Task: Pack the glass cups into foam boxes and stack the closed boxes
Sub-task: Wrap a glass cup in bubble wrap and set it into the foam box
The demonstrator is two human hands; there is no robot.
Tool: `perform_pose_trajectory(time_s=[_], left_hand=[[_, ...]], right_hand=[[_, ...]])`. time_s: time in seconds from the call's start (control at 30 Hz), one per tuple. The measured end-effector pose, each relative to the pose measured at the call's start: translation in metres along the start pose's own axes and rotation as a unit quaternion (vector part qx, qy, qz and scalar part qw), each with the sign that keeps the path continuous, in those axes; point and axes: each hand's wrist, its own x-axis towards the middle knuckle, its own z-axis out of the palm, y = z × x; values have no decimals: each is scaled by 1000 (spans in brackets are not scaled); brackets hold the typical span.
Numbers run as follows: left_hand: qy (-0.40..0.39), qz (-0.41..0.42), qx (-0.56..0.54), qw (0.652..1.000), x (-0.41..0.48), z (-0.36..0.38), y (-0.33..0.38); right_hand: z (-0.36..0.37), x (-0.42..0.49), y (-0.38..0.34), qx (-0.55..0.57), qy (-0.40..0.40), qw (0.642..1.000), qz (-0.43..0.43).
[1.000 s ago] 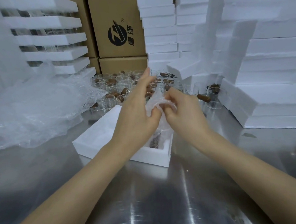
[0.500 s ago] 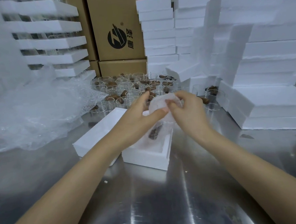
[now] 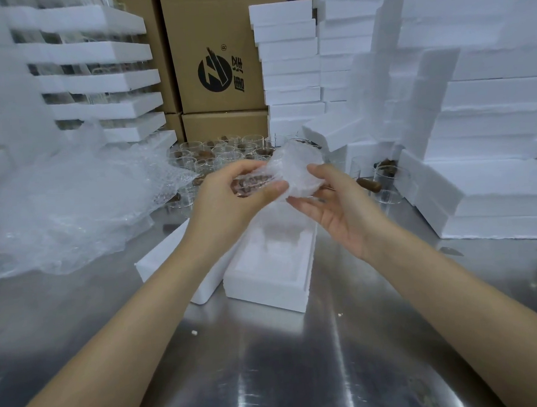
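Your left fingers (image 3: 246, 167) and thumb were curled round the wrapped glass cup (image 3: 290, 173), the left hand (image 3: 226, 202) gripping its narrower end where something brown showed through the film. Your right fingers (image 3: 302, 206) lay nearly straight and loosely spread, palm turned up, only touching the underside of the bundle, so the right hand (image 3: 337, 211) had let go of the pinch it held half a second before. In that time the cup had come up from the mouth of the foam box (image 3: 266, 285) and tipped onto its side, and it hung above the box's far end, clear of the rim. The cavity looked empty. By my reading the twisting of the wrap was finished and the cup was ready to be laid in, but nothing was packed yet. The lid (image 3: 170, 256) lay touching the box's left side, not yet fitted. The loose glass cups (image 3: 214, 156) stood beyond the box, the bubble wrap heap (image 3: 72, 209) well to its left, and the stacked foam boxes (image 3: 480, 190) to its right on the table (image 3: 271, 376).
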Motion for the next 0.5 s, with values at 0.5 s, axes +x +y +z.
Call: perform_pose_trajectory(time_s=[0.5], left_hand=[[-25, -47, 86, 995, 3, -7, -5]], right_hand=[[2, 0, 13, -169, -13, 981, -93]])
